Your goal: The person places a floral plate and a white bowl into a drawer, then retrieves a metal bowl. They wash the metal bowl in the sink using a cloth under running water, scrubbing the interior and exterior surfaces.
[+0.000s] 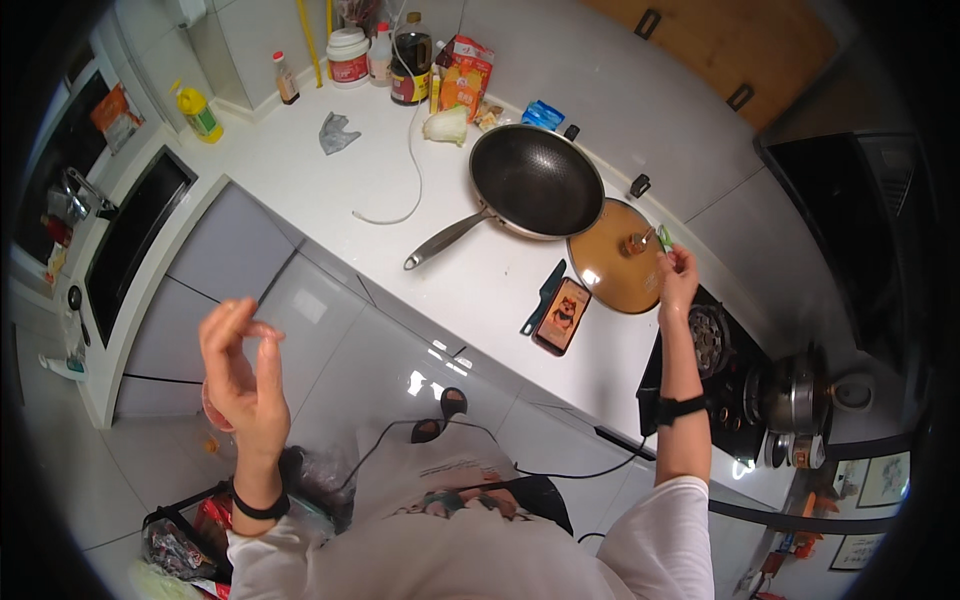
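My right hand (679, 277) is at the right end of the counter, its fingers closed on a small green-handled utensil (664, 237) whose exact kind I cannot tell. Beneath it lies an amber glass pan lid (615, 274) with a knob. The lid's left edge reaches under a black frying pan (532, 180), whose handle points to the front edge. A phone (562, 315) with a lit screen lies beside a dark green knife (545, 296). Over the floor on the left, my left hand (244, 367) is raised with fingers curled; a pinkish round thing (217, 409) shows partly behind it, and whether it is held is unclear.
A gas stove (709, 341) with a metal pot (799, 397) stands right. Along the wall are a dark sauce bottle (411, 64), a white tub (348, 56), cabbage (448, 125) and a blue packet (542, 115). A white cable (420, 172) crosses the counter; a sink (139, 240) is left.
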Demonstrator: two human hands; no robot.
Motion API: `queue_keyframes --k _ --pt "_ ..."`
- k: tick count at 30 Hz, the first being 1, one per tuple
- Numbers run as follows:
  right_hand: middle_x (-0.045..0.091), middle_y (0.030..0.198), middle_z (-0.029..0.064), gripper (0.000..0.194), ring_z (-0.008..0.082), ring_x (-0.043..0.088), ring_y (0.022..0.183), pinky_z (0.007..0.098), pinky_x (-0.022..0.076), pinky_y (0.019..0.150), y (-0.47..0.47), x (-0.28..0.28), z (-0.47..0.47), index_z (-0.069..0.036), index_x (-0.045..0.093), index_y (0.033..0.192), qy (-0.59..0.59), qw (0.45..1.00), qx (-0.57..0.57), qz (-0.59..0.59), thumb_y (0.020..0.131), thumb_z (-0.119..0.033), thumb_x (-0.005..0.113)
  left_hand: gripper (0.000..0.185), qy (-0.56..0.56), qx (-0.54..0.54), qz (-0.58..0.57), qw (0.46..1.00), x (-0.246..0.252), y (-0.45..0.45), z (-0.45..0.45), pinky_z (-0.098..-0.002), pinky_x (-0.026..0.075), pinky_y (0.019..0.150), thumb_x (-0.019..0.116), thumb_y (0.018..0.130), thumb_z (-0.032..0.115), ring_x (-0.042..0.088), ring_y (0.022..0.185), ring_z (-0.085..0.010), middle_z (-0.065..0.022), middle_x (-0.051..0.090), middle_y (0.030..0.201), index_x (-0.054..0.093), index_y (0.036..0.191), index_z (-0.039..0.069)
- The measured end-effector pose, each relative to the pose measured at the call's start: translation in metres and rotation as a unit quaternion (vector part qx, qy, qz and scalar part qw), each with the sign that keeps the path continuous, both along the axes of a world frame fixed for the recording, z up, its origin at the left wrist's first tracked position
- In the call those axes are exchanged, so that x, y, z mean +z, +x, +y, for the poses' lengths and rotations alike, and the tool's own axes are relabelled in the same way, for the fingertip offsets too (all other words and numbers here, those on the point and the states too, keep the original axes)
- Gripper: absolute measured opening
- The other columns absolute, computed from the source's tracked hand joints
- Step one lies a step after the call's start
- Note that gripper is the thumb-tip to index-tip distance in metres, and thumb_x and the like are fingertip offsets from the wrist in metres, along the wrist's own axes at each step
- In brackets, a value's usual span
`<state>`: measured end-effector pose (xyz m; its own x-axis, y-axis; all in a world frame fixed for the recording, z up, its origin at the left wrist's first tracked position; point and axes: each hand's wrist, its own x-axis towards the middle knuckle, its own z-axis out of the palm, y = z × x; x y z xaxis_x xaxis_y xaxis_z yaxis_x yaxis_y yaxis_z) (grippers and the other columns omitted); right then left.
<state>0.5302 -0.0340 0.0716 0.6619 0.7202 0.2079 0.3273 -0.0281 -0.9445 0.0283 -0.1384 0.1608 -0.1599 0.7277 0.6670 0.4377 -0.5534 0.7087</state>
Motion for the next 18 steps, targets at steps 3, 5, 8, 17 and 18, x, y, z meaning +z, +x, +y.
queue_keyframes --k 3,5,8,17,18 --pt "0.055 0.094 0.0089 0.048 0.0168 0.053 0.086 0.0265 0.0423 0.081 0.047 -0.063 0.046 0.003 0.049 0.111 -0.119 0.988 -0.081 -0.047 0.072 -0.013 0.072 0.034 -0.065 0.013 0.028 0.997 -0.012 0.011 0.000 -0.0277 0.043 0.077 0.051 0.080 -0.007 0.054 0.077 -0.0141 -0.0145 0.045 0.114 0.050 0.114 -0.002" --pt "0.055 0.094 0.0114 0.054 0.0182 0.054 0.086 0.0278 0.0431 0.081 0.067 -0.097 0.071 0.003 0.046 0.114 -0.165 0.976 -0.121 -0.080 0.070 -0.015 0.072 0.034 -0.086 0.011 0.043 0.995 -0.013 0.022 0.004 -0.0268 0.042 0.077 0.052 0.079 -0.007 0.054 0.074 -0.0135 -0.0138 0.045 0.113 0.051 0.113 -0.003" --pt "0.055 0.094 0.0138 0.055 0.0204 0.056 0.079 0.0305 0.0461 0.072 0.088 -0.125 0.116 0.004 0.042 0.117 -0.146 0.979 -0.138 0.024 0.072 -0.013 0.069 0.032 -0.102 0.056 0.088 0.989 -0.009 0.037 0.015 -0.0282 0.042 0.077 0.054 0.078 -0.005 0.054 0.071 -0.0125 -0.0135 0.049 0.107 0.053 0.109 -0.002" --pt "0.042 0.055 0.0051 0.020 0.0173 0.039 0.037 0.0346 0.0350 0.032 0.115 -0.106 0.141 -0.004 0.045 0.064 -0.028 0.929 -0.162 0.331 0.080 -0.006 0.057 0.024 -0.156 0.100 0.165 0.969 -0.003 0.057 0.032 -0.0258 0.044 0.068 0.055 0.082 0.001 0.053 0.073 -0.0130 -0.0131 0.049 0.107 0.054 0.106 -0.001" --pt "0.043 0.055 0.0055 0.019 0.0175 0.040 0.038 0.0344 0.0350 0.033 0.120 -0.100 0.137 -0.004 0.046 0.065 -0.007 0.932 -0.162 0.323 0.080 -0.005 0.057 0.024 -0.176 0.084 0.113 0.974 -0.005 0.058 0.033 -0.0252 0.045 0.067 0.055 0.082 0.002 0.053 0.073 -0.0130 -0.0130 0.048 0.107 0.054 0.106 -0.001"
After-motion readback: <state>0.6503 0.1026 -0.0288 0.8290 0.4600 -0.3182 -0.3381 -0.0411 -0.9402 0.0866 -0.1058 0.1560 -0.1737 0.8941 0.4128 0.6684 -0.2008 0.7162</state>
